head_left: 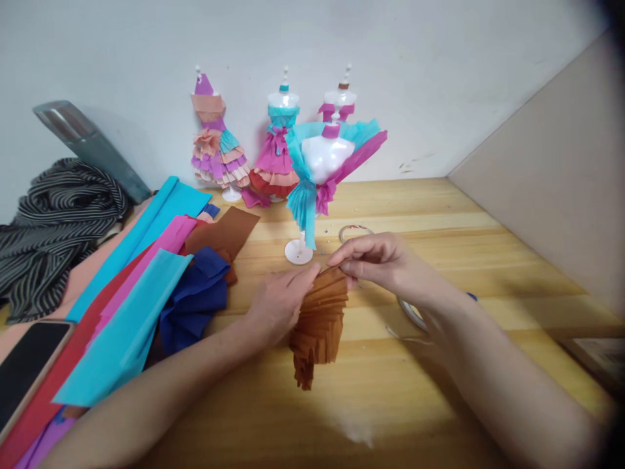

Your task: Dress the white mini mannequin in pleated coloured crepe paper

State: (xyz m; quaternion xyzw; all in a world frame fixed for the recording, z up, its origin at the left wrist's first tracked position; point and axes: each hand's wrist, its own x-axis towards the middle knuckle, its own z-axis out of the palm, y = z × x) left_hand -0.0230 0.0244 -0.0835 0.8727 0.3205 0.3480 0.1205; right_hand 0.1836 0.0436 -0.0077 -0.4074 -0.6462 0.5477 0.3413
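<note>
A strip of brown crepe paper [319, 326], folded into pleats, hangs between my two hands above the wooden table. My left hand [283, 299] grips its upper left edge with the fingers closed. At the upper right corner, my right hand [374, 260] pinches the paper between thumb and fingers. Just behind the hands stands a small white dress form [328, 158] on a round base, draped with turquoise crepe paper [303, 195] and magenta crepe paper [359, 156].
Three more dressed forms stand along the wall, one in a tiered dress [217, 156]. On the left lie turquoise sheets [122, 326], crumpled blue paper [195, 299], a phone [32, 365] and striped cloth [68, 215]. A tape roll [413, 316] lies beneath my right forearm.
</note>
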